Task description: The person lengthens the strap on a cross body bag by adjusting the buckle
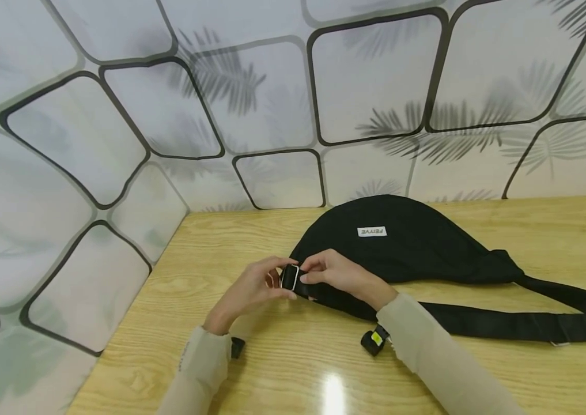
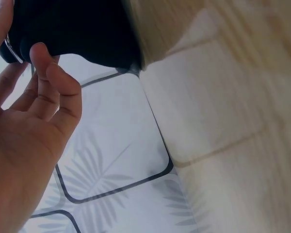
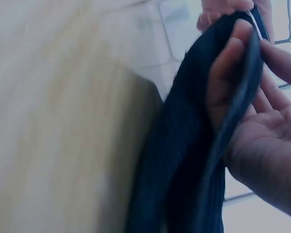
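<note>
A black waist bag (image 1: 401, 253) with a white label (image 1: 371, 231) lies on the wooden table. At its left end is a metal strap buckle (image 1: 295, 278) with black webbing through it. My left hand (image 1: 251, 288) grips the buckle between thumb and fingers from the left. Close against it on the right, my right hand (image 1: 341, 274) pinches the strap beside the buckle. In the right wrist view, the black strap (image 3: 240, 104) runs up between the fingers of my right hand (image 3: 274, 138). The left wrist view shows my left palm (image 2: 29, 136) and only an edge of the buckle.
The bag's wide belt (image 1: 500, 323) loops out to the right, with a slider near its bend. A small black device with a yellow mark (image 1: 375, 339) sits at my right cuff. A patterned wall covering (image 1: 277, 178) borders the wooden tabletop (image 1: 178, 276) behind and left.
</note>
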The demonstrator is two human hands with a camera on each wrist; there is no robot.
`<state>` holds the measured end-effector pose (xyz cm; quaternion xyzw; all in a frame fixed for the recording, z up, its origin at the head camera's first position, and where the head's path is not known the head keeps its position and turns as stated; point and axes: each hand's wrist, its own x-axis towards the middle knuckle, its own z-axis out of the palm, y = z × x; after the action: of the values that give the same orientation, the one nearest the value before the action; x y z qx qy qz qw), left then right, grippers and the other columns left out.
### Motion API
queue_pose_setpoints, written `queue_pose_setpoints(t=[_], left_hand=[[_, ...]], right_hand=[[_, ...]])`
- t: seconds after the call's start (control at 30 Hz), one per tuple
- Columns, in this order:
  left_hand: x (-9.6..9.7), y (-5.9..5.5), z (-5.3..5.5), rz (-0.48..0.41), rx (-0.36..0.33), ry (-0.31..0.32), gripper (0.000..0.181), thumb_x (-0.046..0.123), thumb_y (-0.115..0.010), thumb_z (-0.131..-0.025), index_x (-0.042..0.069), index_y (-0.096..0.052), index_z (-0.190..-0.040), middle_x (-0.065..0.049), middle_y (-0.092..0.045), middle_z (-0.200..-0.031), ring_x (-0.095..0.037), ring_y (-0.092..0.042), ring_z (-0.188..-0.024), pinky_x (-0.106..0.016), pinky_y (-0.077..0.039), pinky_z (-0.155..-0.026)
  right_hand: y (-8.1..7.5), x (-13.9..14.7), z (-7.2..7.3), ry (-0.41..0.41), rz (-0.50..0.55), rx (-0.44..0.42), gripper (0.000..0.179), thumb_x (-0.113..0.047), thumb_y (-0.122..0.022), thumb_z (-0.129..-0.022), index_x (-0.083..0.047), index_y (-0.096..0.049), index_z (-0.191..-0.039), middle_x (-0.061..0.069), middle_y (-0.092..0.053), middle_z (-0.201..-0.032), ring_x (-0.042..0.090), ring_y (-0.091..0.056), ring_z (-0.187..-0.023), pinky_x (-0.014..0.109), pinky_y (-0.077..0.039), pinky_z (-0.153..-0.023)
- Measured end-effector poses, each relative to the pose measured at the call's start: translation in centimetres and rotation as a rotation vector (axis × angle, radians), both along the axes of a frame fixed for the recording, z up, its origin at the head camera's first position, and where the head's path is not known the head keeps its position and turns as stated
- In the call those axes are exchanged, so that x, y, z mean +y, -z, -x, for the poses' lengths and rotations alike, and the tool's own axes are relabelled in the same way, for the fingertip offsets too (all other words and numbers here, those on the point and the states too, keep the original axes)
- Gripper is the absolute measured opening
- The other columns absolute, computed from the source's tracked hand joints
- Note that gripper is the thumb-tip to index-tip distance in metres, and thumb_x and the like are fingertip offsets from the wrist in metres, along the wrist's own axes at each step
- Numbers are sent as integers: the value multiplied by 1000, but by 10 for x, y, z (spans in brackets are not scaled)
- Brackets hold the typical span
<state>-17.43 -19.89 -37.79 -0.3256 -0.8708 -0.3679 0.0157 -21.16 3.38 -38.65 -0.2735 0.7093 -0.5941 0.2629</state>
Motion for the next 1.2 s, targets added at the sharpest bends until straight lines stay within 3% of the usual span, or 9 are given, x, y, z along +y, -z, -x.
queue_pose_setpoints(t=[0.2, 0.37, 0.5, 0.7, 0.93, 1.13, 1.2], left_hand=[[-1, -2, 1, -20, -66, -22, 56, 7, -85, -82, -4, -63, -132, -9, -66, -105, -8, -54, -73, -28, -51, -68], [-2, -1, 0, -56, -74, -11, 60, 5, -86, -80, -3, -61, -135, -8, -65, -104, -12, -57, -75, -32, -54, -73], [-2, 0, 0, -88, -69, -15, 59, 0, -84, -82, -4, -60, -135, -12, -67, -112, -16, -60, -79, -36, -55, -80], [1, -1, 0, -102, -66, -4, 55, -2, -84, -81, -5, -62, -131, -12, -67, -103, -17, -61, -78, -36, -56, -78], [4, -2, 0, -89, -58, 26, 51, -2, -86, -79, -5, -65, -125, -15, -69, -111, -16, -62, -79, -36, -57, -76], [2, -2, 0, -80, -57, 27, 51, -1, -86, -79, -4, -65, -126, -13, -69, -110, -14, -63, -78, -36, -57, -78], [0, -2, 0, -78, -58, 23, 50, 0, -86, -80, -4, -65, -126, -13, -69, -109, -13, -62, -78, -35, -57, -78]], right_hand=[[-1, 16, 3, -42, -58, 7, 16, 3, -63, -96, 11, -69, -109, 3, -70, -78, 14, -65, -75, 38, -51, -90], [3, 18, 4, -66, 36, -74, 11, 7, -58, -97, 12, -67, -102, 8, -71, -77, 16, -68, -64, 34, -57, -69], [6, 18, 4, -51, 79, -93, 10, 8, -58, -97, 12, -66, -98, 8, -70, -76, 15, -66, -62, 29, -55, -63], [4, 13, 3, -49, 104, -92, 10, 7, -59, -97, 12, -67, -97, 8, -70, -76, 15, -66, -63, 29, -55, -63], [-2, 0, 1, -56, 105, -63, 11, 5, -59, -97, 10, -68, -97, 8, -72, -82, 17, -66, -66, 34, -57, -72], [-2, 5, 2, -65, 44, -66, 13, 3, -60, -98, 10, -68, -103, 9, -72, -86, 18, -69, -69, 36, -57, -75], [-2, 9, 2, -62, -7, -51, 15, 2, -61, -98, 10, -69, -107, 10, -73, -87, 20, -70, -72, 38, -56, -82]])
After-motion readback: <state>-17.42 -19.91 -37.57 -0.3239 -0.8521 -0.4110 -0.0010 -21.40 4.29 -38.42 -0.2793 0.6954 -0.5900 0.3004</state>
